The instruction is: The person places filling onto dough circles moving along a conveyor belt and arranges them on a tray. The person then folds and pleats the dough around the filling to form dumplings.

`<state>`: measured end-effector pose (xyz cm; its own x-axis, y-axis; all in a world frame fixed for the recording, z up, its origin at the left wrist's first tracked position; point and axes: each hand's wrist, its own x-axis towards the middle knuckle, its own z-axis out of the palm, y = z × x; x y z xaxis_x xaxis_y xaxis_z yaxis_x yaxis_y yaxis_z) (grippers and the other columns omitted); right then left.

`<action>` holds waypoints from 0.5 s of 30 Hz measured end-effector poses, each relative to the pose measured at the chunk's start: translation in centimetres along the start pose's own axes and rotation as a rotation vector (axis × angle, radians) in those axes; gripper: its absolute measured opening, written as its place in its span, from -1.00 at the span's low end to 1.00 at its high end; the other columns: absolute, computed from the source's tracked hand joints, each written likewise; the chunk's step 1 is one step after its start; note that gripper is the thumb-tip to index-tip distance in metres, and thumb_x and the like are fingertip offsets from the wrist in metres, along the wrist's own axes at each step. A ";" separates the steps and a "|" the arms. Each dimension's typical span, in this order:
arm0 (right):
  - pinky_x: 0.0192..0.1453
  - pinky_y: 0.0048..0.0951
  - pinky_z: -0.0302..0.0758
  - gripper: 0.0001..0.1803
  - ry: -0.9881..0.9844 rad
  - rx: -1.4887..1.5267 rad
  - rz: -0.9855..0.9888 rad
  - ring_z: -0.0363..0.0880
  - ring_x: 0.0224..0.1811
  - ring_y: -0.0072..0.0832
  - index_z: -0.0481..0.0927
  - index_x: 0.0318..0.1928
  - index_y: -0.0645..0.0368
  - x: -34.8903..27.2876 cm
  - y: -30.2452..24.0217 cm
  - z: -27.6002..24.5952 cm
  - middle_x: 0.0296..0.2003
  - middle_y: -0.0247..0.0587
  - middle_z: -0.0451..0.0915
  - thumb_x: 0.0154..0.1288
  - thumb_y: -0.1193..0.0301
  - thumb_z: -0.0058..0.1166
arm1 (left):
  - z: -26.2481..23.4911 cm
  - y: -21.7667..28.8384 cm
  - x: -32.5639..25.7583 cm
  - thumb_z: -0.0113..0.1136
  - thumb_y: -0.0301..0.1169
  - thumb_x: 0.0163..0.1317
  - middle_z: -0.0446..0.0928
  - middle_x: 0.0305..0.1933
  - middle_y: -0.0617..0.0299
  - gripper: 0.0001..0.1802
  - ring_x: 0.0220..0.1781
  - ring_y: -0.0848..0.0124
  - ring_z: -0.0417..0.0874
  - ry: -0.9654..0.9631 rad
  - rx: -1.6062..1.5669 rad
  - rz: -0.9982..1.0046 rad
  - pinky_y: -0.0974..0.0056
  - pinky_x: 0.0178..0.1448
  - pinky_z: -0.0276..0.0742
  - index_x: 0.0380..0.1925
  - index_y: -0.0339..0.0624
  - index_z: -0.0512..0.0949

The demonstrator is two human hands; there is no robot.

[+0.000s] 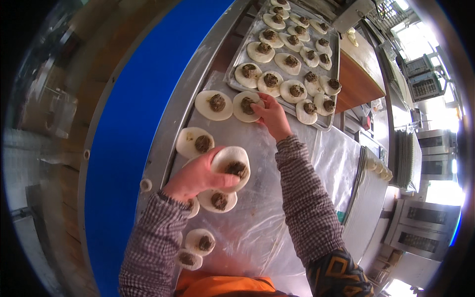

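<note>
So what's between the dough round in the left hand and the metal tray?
The head view shows a stretch of bare tabletop, then another filled dough round, touched by the right hand.

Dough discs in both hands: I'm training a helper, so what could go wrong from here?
The left hand holds up a round white dough disc, thumb by its lumpy brown filling, which might get knocked off. The right hand grasps another such disc by its edge, which could tear. On the rectangular metal tray, discs lie crowded and might stick.
</note>
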<state>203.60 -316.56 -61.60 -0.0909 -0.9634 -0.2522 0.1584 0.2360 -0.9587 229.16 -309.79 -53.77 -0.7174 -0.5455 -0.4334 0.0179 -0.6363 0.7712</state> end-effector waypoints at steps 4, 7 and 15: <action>-0.13 -0.51 0.56 -0.50 0.196 -0.667 -0.193 0.60 -0.22 -0.53 0.46 0.18 0.25 -0.5 0.7 -0.2 -0.21 -0.14 0.64 0.21 0.49 0.20 | 0.3 -0.2 7.3 0.42 -0.44 0.00 0.58 0.02 0.08 -0.34 0.05 0.34 0.60 0.072 0.453 -0.057 0.27 0.16 0.50 0.13 -0.35 0.41; -0.13 -0.44 0.56 -0.53 0.227 -0.647 -0.098 0.62 -0.26 -0.49 0.51 0.13 0.18 -1.6 1.1 -0.3 -0.24 -0.09 0.66 0.18 0.49 0.21 | 0.6 -0.5 10.6 0.42 -0.45 -0.09 0.57 -0.01 -0.11 -0.40 0.06 0.14 0.62 0.126 0.916 -0.095 0.20 0.13 0.53 0.02 -0.38 0.48; -0.07 -0.23 0.55 -0.62 0.297 -0.645 -0.405 0.61 -0.13 -0.07 0.57 0.01 0.19 -1.0 1.4 -1.7 -0.14 -0.01 0.63 0.12 0.52 0.19 | -1.2 0.5 13.0 0.36 -0.45 -0.09 0.56 -0.04 -0.06 -0.46 0.04 0.05 0.58 0.252 1.251 0.244 0.13 0.16 0.50 0.00 -0.26 0.55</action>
<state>202.19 -315.01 -62.86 -0.2909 -0.9372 0.1924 -0.5315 -0.0089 -0.8470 220.69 -317.80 -59.57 -0.6352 -0.7484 -0.1906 -0.6278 0.3568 0.6918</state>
